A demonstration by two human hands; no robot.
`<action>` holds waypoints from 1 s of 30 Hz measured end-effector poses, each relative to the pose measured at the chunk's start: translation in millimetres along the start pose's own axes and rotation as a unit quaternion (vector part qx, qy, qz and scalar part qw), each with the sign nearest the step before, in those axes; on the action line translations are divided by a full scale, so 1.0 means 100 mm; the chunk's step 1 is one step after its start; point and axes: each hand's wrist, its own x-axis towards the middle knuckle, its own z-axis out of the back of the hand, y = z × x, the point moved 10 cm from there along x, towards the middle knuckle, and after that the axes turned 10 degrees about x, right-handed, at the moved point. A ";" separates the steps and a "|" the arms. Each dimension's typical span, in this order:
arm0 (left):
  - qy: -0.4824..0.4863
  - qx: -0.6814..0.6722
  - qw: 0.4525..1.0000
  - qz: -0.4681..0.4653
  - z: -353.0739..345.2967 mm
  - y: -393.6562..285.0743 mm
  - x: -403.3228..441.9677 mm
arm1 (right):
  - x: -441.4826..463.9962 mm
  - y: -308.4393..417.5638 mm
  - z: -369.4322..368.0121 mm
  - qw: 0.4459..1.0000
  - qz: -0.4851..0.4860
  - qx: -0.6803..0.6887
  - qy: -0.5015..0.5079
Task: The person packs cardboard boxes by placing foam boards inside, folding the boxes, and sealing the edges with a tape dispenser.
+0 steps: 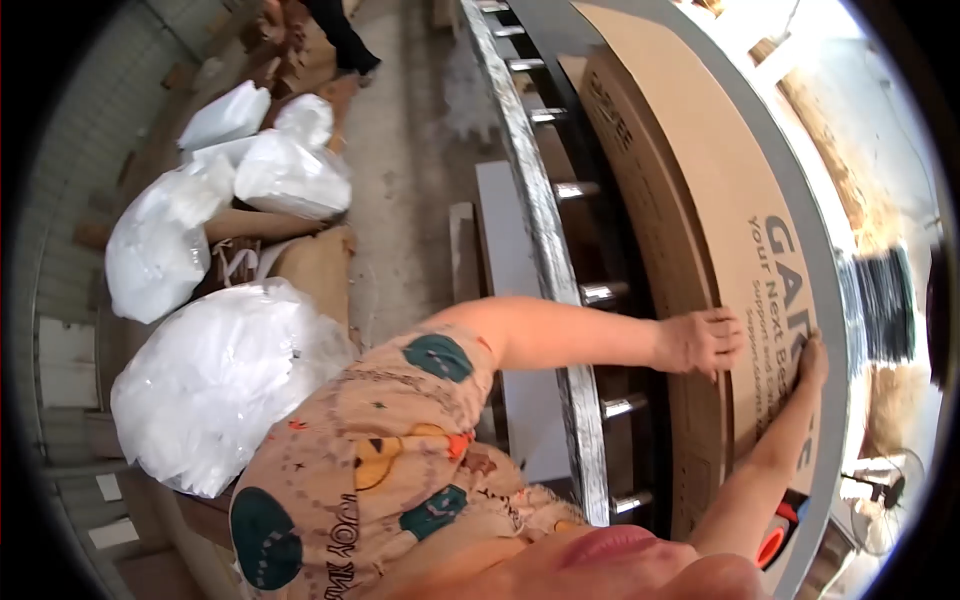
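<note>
Head view: long printed carton is laid along roller conveyor; top is touched by left hand, fingers loosely spread; far edge is met by right hand, grip hidden, can't be told. Uneven push, and carton could be skewed.

Arms out, hands slightly apart

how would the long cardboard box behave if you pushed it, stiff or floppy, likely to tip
The box should be fairly stiff, since its long sides show no obvious creases. It probably won't tip easily, as it lies lengthwise. Being smooth-faced, it may feel a bit slippery under the hands.
</note>
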 end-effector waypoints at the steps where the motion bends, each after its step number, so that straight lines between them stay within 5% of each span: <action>1: 0.009 0.003 1.000 -0.006 -0.03 0.00 0.00 | -0.08 0.09 -0.02 1.000 0.001 0.011 0.002; 3: 0.007 0.000 0.999 0.037 -0.02 -0.02 -0.01 | -0.44 0.09 0.24 0.993 -0.071 0.018 -0.091; 6: 0.010 -0.017 0.999 0.045 0.12 0.04 0.05 | -0.18 -0.14 0.01 0.993 -0.048 0.107 -0.012; 12: -0.018 -0.017 0.999 0.044 0.16 0.06 0.05 | -0.84 0.33 0.30 0.987 -0.116 -0.030 -0.103; 14: 0.007 -0.032 0.999 0.021 0.17 0.10 0.08 | -1.20 0.66 0.32 0.977 -0.040 -0.168 -0.125; 16: -0.004 -0.031 0.999 -0.007 0.19 0.15 0.09 | -1.94 1.01 0.03 0.949 0.070 -0.305 -0.037; 17: -0.026 -0.006 1.000 0.002 0.21 0.17 0.11 | -2.41 1.10 0.01 0.983 0.064 -0.169 -0.044; 18: 0.012 0.014 0.999 -0.030 0.22 0.16 0.15 | -2.69 0.99 -0.10 0.954 0.146 -0.219 -0.144; 21: 0.067 -0.057 0.995 -0.046 0.09 0.20 0.16 | -3.02 1.18 -0.02 0.945 0.130 -0.254 -0.161; 22: 0.067 -0.052 0.996 -0.036 0.06 0.22 0.19 | -2.97 1.05 0.05 0.959 0.092 -0.141 -0.230; 24: 0.216 -0.029 0.972 -0.083 -0.16 0.11 0.32 | -3.11 1.16 0.25 0.951 0.057 -0.071 -0.296; 26: 0.141 -0.024 0.970 -0.196 -0.20 -0.26 0.46 | -2.98 1.06 0.16 0.949 0.051 -0.078 -0.301; 30: 0.188 -0.081 0.962 -0.179 -0.55 -0.32 0.24 | -2.98 1.10 0.16 0.944 0.060 -0.025 -0.323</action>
